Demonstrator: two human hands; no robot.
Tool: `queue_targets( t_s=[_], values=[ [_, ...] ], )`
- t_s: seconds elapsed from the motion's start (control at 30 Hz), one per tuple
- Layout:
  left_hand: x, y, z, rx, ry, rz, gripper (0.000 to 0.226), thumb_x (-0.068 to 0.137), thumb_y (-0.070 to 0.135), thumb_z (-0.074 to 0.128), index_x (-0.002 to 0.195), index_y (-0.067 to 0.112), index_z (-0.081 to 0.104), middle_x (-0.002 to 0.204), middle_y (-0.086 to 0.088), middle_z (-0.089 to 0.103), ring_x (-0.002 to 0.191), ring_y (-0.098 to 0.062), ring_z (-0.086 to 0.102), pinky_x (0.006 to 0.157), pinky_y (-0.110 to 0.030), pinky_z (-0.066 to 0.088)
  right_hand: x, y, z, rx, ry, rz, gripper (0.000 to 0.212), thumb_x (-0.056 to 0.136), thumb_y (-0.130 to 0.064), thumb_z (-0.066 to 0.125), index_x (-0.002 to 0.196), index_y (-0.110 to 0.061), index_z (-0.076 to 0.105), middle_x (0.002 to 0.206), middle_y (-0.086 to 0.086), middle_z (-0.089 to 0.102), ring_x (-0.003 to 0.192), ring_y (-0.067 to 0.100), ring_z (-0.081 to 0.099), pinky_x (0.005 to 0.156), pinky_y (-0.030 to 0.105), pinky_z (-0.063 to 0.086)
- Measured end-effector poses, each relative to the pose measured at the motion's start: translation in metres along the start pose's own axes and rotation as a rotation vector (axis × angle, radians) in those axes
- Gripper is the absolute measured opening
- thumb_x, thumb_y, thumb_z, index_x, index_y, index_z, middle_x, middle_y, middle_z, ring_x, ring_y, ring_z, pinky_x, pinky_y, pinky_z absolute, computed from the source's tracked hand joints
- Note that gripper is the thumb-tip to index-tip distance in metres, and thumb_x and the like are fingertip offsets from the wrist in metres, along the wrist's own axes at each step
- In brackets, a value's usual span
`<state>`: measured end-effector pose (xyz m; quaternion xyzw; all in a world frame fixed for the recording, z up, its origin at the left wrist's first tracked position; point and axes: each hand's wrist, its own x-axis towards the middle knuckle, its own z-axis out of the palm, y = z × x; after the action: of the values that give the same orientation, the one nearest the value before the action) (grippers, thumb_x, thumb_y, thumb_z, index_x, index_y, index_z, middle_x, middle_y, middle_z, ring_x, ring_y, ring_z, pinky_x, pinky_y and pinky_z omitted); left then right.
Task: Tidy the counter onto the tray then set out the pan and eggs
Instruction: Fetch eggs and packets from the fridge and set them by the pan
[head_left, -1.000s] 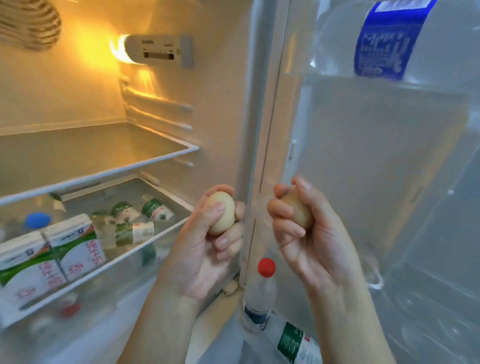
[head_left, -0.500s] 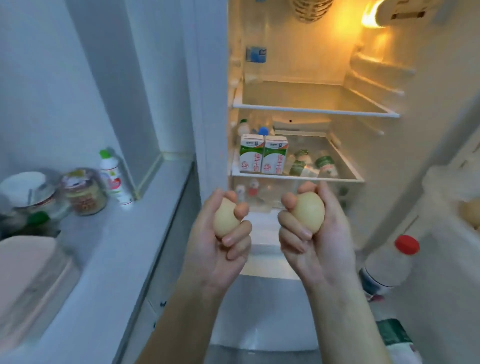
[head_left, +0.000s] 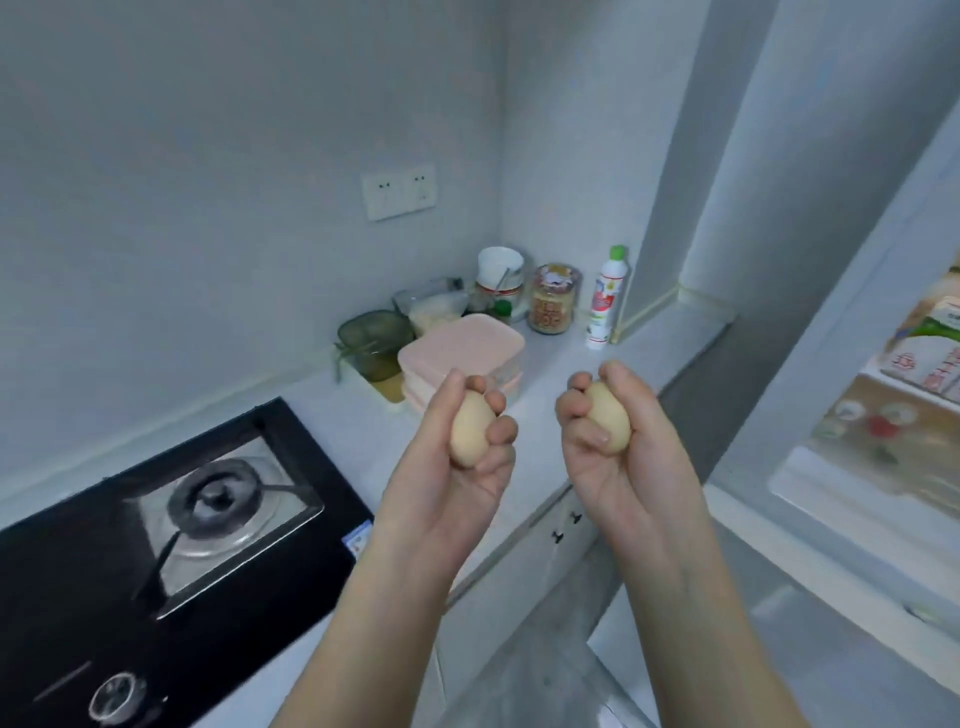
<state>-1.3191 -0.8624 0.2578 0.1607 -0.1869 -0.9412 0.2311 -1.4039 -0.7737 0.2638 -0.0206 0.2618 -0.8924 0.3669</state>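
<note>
We see 2 hands raised side by side, apart, not touching. The left hand curls fingers and thumb round the left egg. The right hand grips the right egg the same way, palms turned toward the camera. Both eggs are off any surface, held in the air.

The counter lies ahead of the hands, with pink-lidded boxes just beyond the left fingertips. The stove sits left of and below the left hand. The fridge stands open to the right of the right hand. No pan in view, and we cannot make out a tray.

Risks, as we judge them:
- Squeezing too hard cracks a shell.
- Loosening the curl drops an egg to the floor.
- An egg set on the flat counter with nothing to stop it may roll off the edge.
- Both hands are full — shutting the fridge could knock an egg.
</note>
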Motion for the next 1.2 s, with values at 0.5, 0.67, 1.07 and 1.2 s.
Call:
queue_targets(
  t_s=[0.5, 0.67, 1.07, 1.2],
  values=[
    [-0.342, 0.17, -0.189, 0.039, 0.318, 0.512, 0.023, 0.092, 0.037, 0.051, 0.077, 0.02, 0.052, 0.065, 0.005, 0.047, 0.031, -0.005, 0.023, 0.033, -0.018, 0.009, -0.204, 0.296, 0.107, -0.167, -0.44, 0.617, 0.026, 0.094, -0.031, 0.046, 0.075, -0.016, 0.053, 0.066, 0.002, 0.05, 0.031, 0.006, 0.025, 0.032, 0.016, 0.012],
    [-0.445, 0.2, -0.231, 0.012, 0.416, 0.781, 0.024, 0.092, 0.036, 0.048, 0.078, 0.018, 0.054, 0.068, 0.002, 0.049, 0.038, -0.007, 0.027, 0.038, -0.018, 0.015, -0.279, 0.386, 0.146, -0.264, -0.615, 0.735, 0.019, 0.083, -0.032, 0.054, 0.075, -0.016, 0.055, 0.069, 0.004, 0.053, 0.037, 0.009, 0.031, 0.04, 0.02, 0.016],
    [-0.578, 0.266, -0.337, -0.07, 0.825, 1.075, 0.027, 0.096, 0.012, 0.035, 0.113, 0.009, 0.055, 0.089, -0.011, 0.055, 0.064, -0.02, 0.05, 0.059, -0.026, 0.036, -0.353, 0.581, 0.186, -0.579, -0.902, 0.953, 0.029, 0.092, 0.003, 0.041, 0.107, -0.017, 0.055, 0.086, 0.006, 0.044, 0.063, 0.017, 0.045, 0.051, 0.024, 0.038],
    [-0.593, 0.302, -0.382, 0.053, 0.984, 1.11, 0.025, 0.1, 0.019, 0.044, 0.119, 0.009, 0.057, 0.096, -0.011, 0.058, 0.065, -0.017, 0.058, 0.059, -0.023, 0.047, -0.347, 0.645, 0.199, -0.769, -1.127, 0.94, 0.034, 0.095, -0.008, 0.056, 0.123, -0.027, 0.053, 0.102, 0.01, 0.053, 0.073, 0.015, 0.054, 0.063, 0.024, 0.048]
  ],
)
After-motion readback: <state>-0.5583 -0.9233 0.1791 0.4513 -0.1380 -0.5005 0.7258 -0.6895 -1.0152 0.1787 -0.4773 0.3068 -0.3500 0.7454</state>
